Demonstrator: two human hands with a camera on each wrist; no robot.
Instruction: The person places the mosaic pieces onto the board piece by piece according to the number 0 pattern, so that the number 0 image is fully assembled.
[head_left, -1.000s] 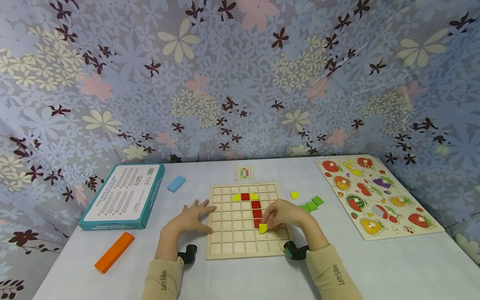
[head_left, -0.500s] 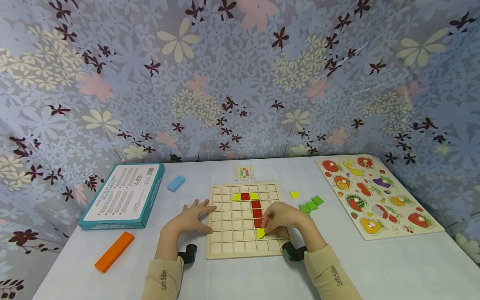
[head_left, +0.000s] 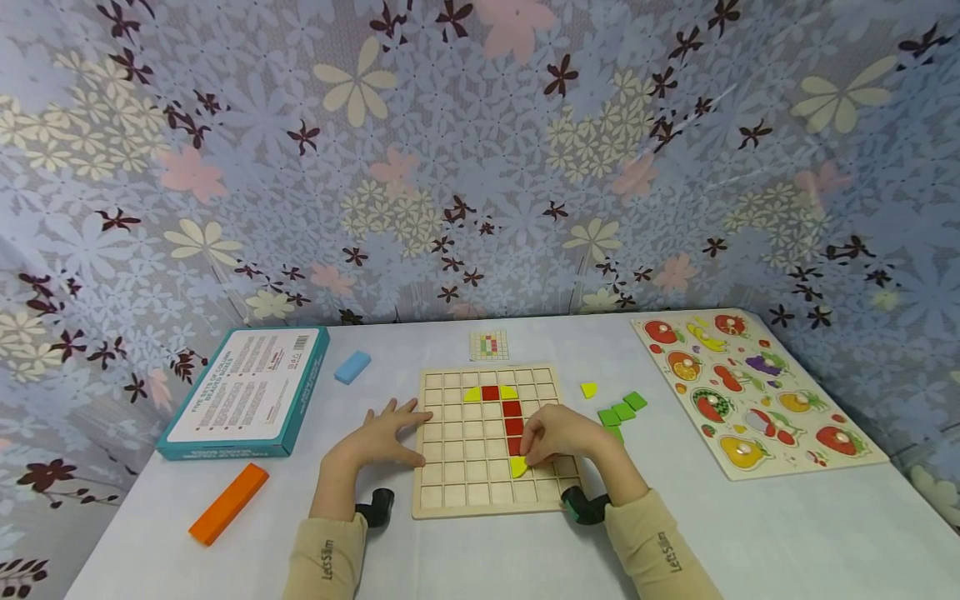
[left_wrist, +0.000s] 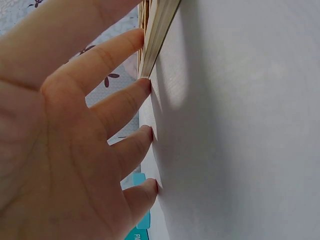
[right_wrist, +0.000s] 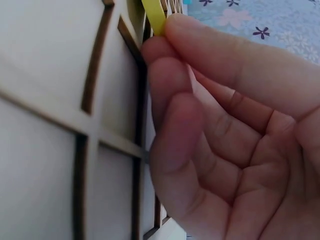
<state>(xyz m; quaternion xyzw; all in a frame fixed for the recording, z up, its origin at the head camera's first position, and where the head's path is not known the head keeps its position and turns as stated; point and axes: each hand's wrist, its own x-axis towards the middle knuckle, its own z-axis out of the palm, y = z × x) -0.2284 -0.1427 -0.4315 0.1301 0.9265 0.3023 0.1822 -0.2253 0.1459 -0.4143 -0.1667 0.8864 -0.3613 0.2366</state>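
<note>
My right hand (head_left: 558,433) pinches a yellow tile with one rounded corner (head_left: 518,468) between thumb and fingertip, over the wooden grid board (head_left: 453,473). The tile sits just below a column of red tiles (head_left: 513,427). Up close in the right wrist view, the yellow tile (right_wrist: 155,17) is held near the grid's ridges, its far part out of frame. Along the top of the pattern, a red tile (head_left: 490,393) lies between two rounded yellow tiles. My left hand (head_left: 381,437) lies with fingers spread, thumb and index at the board's left edge; its other fingertips touch the white cloth.
A small pattern card (head_left: 489,346) lies behind the board. To the right are a loose yellow tile (head_left: 588,390), several green tiles (head_left: 624,411) and a fruit puzzle board (head_left: 795,437). At left are a teal-edged box (head_left: 240,383), a blue block (head_left: 352,367) and an orange block (head_left: 228,504).
The yellow tile has turned and shifted slightly left and toward me, to just below the red column. My right hand moved a little left with it; the left hand stayed still.
</note>
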